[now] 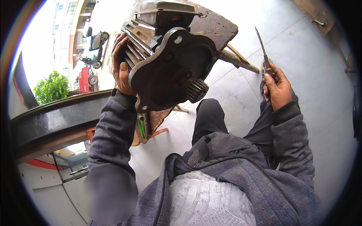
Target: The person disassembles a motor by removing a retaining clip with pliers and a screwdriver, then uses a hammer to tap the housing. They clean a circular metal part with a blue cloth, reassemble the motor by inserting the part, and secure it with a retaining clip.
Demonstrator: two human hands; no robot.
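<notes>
A dark, greasy electric motor (166, 71) rests at the upper middle on a worn wooden bench, its flange facing me. Out of the flange sticks a short toothed gear shaft (197, 89); cooling fins run along the housing's left side. My left hand (122, 71) is wrapped round those fins, the thumb bent near the flange edge and most fingers hidden behind the housing. To the right, apart from the motor, my right hand (278, 86) is closed round the handle of a slim pointed knife (261, 42), its tip up. The exact blade kind is hard to tell.
The scuffed wooden bench (222, 28) has a leg (241, 62) slanting right above pale floor tiles (313, 98). A green item (141, 126) sits at its near end. Left stand a long dark ledge (64, 113), a bush (51, 86), a red vehicle (86, 80) and a scooter (96, 43).
</notes>
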